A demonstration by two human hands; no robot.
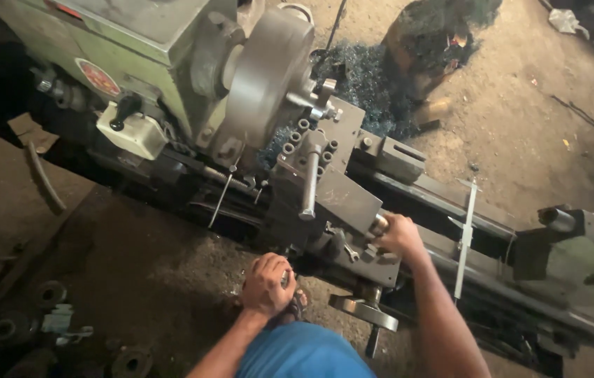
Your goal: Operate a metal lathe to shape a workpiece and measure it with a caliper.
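A person stands over a large, worn, green-painted metal lathe (150, 63) that runs from the ten o'clock corner down to four o'clock. The left hand (267, 283), at about six o'clock, is clenched around a small crank handle (286, 278) on the front of the dark steel carriage (339, 203); the fist covers most of the handle, so its shape cannot be told. The right hand (398, 234), just right of centre toward four o'clock, closes its fingers on a short shiny metal handle (379, 224) at the right edge of the carriage. Between the two forearms, below the carriage, hangs a flat round grey handwheel (363, 311) with a dark stub pointing down.

On top of the carriage sits a blocky tool post (311, 143) ringed with bolt heads, and a long steel lever (309, 185) points down from it toward six o'clock. Directly at eleven o'clock from the tool post is the big grey disc-shaped chuck (265, 77), close to the post. A cream-coloured control box with a black lever (131, 129) is fixed to the headstock at nine o'clock. Blue-grey curly metal shavings (363, 77) lie heaped behind the machine at twelve o'clock. A slim silver ruler-like strip (465, 238) lies across the dark bed rails at three o'clock. Round rusty flanges (48, 294) rest on the dirt floor (521, 119) at eight o'clock.
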